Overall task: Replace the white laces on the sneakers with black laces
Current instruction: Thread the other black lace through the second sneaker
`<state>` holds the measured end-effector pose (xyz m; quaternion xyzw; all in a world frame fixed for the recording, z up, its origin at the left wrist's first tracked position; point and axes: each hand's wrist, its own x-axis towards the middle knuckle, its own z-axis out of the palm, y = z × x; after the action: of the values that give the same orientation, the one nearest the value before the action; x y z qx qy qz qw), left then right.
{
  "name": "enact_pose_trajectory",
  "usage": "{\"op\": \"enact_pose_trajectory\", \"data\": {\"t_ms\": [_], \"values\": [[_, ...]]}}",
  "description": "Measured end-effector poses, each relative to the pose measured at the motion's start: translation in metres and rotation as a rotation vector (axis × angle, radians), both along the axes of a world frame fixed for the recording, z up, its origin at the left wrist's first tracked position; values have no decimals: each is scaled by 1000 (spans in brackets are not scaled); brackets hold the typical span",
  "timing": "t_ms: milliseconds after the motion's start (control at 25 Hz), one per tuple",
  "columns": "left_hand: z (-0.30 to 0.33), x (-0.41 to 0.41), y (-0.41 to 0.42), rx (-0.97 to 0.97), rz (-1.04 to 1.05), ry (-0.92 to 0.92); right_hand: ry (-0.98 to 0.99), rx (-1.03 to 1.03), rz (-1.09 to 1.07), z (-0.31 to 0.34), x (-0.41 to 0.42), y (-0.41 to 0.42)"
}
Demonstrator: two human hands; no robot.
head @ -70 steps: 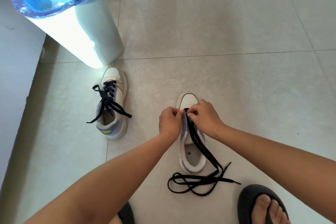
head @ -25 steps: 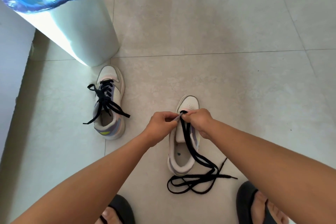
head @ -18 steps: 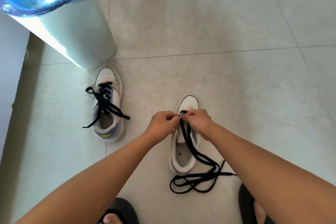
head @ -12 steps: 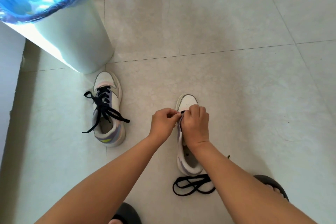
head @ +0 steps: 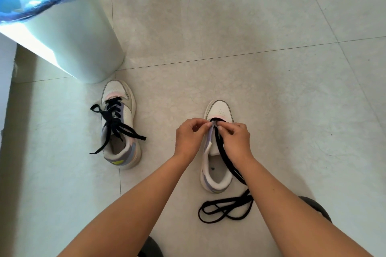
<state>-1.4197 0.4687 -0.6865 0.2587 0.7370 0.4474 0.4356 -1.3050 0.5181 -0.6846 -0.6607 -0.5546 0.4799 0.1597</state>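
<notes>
Two white sneakers stand on the tiled floor, toes pointing away from me. The left sneaker (head: 120,127) is laced with a black lace whose ends hang loose. The right sneaker (head: 217,152) has a black lace (head: 226,208) through its front eyelets, and the rest trails over the heel into loops on the floor. My left hand (head: 191,136) pinches the sneaker's left eyelet flap near the toe. My right hand (head: 235,142) pinches the black lace just beside it. The fingertips of the two hands nearly meet.
A tall white bin (head: 69,29) with a blue liner stands at the back left, close to the left sneaker's toe. A white wall edge (head: 5,81) runs along the far left. Dark slippers (head: 313,206) on my feet show at the bottom.
My right hand has shifted to the right side of the sneaker, uncovering the lace along the tongue. Both hands stay at the front eyelets. The camera view has moved slightly.
</notes>
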Motion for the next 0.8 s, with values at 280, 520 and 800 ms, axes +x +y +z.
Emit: {"op": "enact_pose_trajectory", "data": {"t_ms": [280, 520, 800], "values": [[10, 12, 8, -174, -323, 293, -371, 207, 312, 6, -1, 15], [11, 0, 0, -132, -229, 179, -268, 47, 205, 6, -14, 11], [10, -3, -5, -83, -283, 169, -185, -152, 277, 13, -15, 24]]}}
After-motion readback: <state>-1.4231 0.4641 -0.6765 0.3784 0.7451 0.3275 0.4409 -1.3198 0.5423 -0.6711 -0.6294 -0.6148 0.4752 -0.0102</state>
